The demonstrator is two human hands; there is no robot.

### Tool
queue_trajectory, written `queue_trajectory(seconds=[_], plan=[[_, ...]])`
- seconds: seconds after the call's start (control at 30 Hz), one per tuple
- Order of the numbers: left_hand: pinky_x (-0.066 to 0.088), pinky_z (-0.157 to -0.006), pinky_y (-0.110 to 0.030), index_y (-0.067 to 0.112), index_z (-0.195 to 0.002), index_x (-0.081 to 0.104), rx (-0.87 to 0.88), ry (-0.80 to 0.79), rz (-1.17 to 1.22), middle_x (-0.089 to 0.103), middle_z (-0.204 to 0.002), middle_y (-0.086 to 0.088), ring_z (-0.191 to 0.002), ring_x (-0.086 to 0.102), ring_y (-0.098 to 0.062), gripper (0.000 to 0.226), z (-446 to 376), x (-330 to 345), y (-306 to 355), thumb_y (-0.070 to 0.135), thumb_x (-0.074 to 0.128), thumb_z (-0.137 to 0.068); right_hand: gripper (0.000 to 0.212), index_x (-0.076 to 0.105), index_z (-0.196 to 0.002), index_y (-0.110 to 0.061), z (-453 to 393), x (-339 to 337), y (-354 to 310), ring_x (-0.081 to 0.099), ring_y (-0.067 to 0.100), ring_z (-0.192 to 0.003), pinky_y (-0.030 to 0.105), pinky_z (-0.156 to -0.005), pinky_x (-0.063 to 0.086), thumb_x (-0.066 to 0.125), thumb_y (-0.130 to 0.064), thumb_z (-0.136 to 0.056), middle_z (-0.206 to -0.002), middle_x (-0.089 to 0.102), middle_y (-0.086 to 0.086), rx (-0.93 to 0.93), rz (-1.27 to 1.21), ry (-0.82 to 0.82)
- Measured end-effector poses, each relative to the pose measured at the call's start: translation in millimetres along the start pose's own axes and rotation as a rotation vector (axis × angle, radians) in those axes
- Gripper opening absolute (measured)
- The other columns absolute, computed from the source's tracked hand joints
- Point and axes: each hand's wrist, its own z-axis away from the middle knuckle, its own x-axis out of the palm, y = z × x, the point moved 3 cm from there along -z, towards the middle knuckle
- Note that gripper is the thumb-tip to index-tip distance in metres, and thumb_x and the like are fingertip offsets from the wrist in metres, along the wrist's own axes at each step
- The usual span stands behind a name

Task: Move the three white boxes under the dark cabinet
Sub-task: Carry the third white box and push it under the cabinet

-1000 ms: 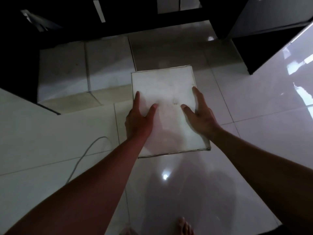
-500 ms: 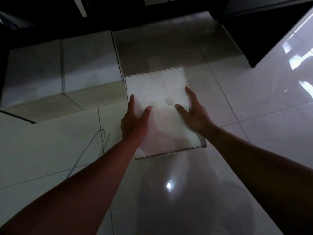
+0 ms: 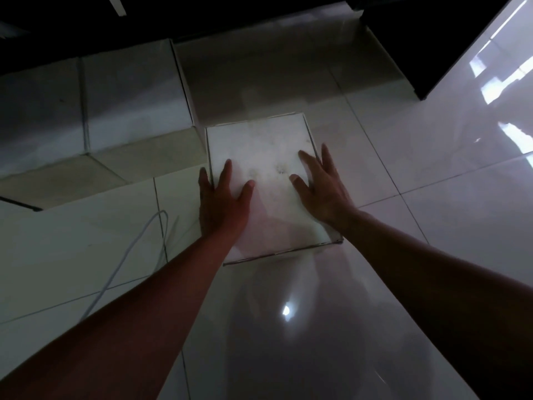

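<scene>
A white box (image 3: 268,148) lies flat on the glossy tiled floor at mid-frame. My left hand (image 3: 222,200) straddles its left edge and my right hand (image 3: 321,184) its right edge, thumbs on the lid and fingers spread. Two more white boxes (image 3: 40,111) (image 3: 135,93) stand side by side to the left, their far ends in the shadow beneath the dark cabinet (image 3: 230,13). The held box's far left corner sits close to the nearer of those two.
A thin white cable (image 3: 129,255) curves across the floor left of my left forearm. A second dark cabinet body (image 3: 432,39) stands at the upper right. Shadowed floor (image 3: 259,76) lies between the held box and the cabinet.
The box has slid slightly forward toward the cabinet with both hands on it. My view has come closer and lower, and my fingers are spread wider.
</scene>
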Motion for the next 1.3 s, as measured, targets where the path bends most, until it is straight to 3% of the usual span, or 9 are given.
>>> queue_trajectory(seconds=[0.07, 0.17, 0.23, 0.3, 0.4, 0.53, 0.7, 0.93, 1.3], plan=[[0.012, -0.121, -0.046, 0.034, -0.150, 0.034, 0.246, 0.033, -0.189, 0.002, -0.165, -0.008, -0.151, 0.005, -0.026, 0.063, 9, -5, 4, 0.058, 0.049, -0.093, 0.059, 0.033, -0.150, -0.026, 12, -6, -10, -0.003, 0.026, -0.150, 0.045, -0.119, 0.007, 0.046, -0.050, -0.097, -0.164, -0.003, 0.010, -0.161, 0.184, 0.024], [0.011, -0.121, -0.044, 0.021, -0.145, 0.046, 0.637, -0.038, -0.307, 0.019, -0.162, -0.009, -0.151, 0.012, -0.024, 0.058, 26, -10, 5, 0.052, 0.046, -0.096, 0.064, 0.040, -0.147, -0.017, 34, -6, -22, 0.007, 0.020, -0.150, 0.045, -0.121, 0.011, 0.047, -0.054, -0.095, -0.162, 0.016, 0.010, -0.405, 0.276, -0.066], [0.014, -0.121, -0.044, 0.015, -0.146, 0.044, 0.759, -0.126, -0.334, 0.024, -0.161, -0.009, -0.150, 0.017, -0.022, 0.068, 34, -13, -1, 0.057, 0.044, -0.093, 0.080, 0.034, -0.150, -0.015, 45, -4, -22, 0.007, 0.016, -0.150, 0.041, -0.122, 0.010, 0.044, -0.067, -0.090, -0.162, 0.018, 0.008, -0.447, 0.320, -0.181], [0.009, -0.122, -0.042, 0.014, -0.151, 0.033, 0.812, -0.216, -0.394, 0.016, -0.163, -0.009, -0.151, 0.010, -0.019, 0.089, 36, -16, -8, 0.073, 0.042, -0.085, 0.101, 0.024, -0.154, -0.015, 52, -6, -17, 0.001, 0.016, -0.150, 0.039, -0.122, 0.004, 0.041, -0.082, -0.080, -0.163, 0.010, 0.007, -0.464, 0.372, -0.248], [-0.004, -0.122, -0.034, 0.017, -0.156, 0.015, 0.849, -0.321, -0.509, -0.001, -0.165, -0.006, -0.151, -0.005, -0.016, 0.115, 32, -19, -14, 0.088, 0.044, -0.071, 0.117, 0.013, -0.156, -0.014, 54, -7, -12, -0.002, 0.017, -0.150, 0.036, -0.121, -0.004, 0.049, -0.087, -0.071, -0.163, 0.001, 0.006, -0.503, 0.459, -0.294], [-0.006, -0.121, -0.031, 0.018, -0.156, 0.015, 0.847, -0.321, -0.496, -0.002, -0.165, -0.004, -0.151, -0.006, -0.014, 0.119, 22, -19, -10, 0.089, 0.048, -0.066, 0.117, 0.012, -0.156, -0.015, 42, -7, -12, -0.002, 0.017, -0.150, 0.036, -0.121, -0.003, 0.056, -0.083, -0.071, -0.164, 0.001, 0.007, -0.491, 0.489, -0.287], [0.002, -0.122, -0.032, 0.017, -0.154, 0.025, 0.811, -0.274, -0.408, 0.005, -0.165, -0.005, -0.151, 0.000, -0.016, 0.104, 6, -13, 4, 0.072, 0.061, -0.075, 0.103, 0.015, -0.156, -0.017, 27, -10, -10, 0.000, 0.017, -0.150, 0.031, -0.118, -0.003, 0.054, -0.075, -0.080, -0.164, 0.004, 0.006, -0.447, 0.494, -0.237], [0.006, -0.122, -0.033, 0.016, -0.155, 0.023, 0.716, -0.256, -0.383, 0.004, -0.165, -0.004, -0.151, -0.001, -0.017, 0.077, -13, -7, 17, 0.053, 0.053, -0.094, 0.079, 0.019, -0.155, -0.014, 1, -9, -19, 0.005, 0.022, -0.150, 0.035, -0.118, 0.004, 0.055, -0.050, -0.094, -0.164, 0.009, 0.009, -0.411, 0.507, -0.172], [0.013, -0.121, -0.043, 0.005, -0.153, 0.023, 0.583, -0.271, -0.420, 0.008, -0.164, -0.012, -0.151, 0.004, -0.028, 0.068, -52, -19, 31, 0.034, 0.052, -0.099, 0.074, 0.010, -0.156, -0.013, -54, 4, -45, -0.002, 0.025, -0.150, 0.044, -0.121, 0.006, 0.050, -0.039, -0.099, -0.164, 0.000, 0.010, -0.337, 0.475, -0.200]])
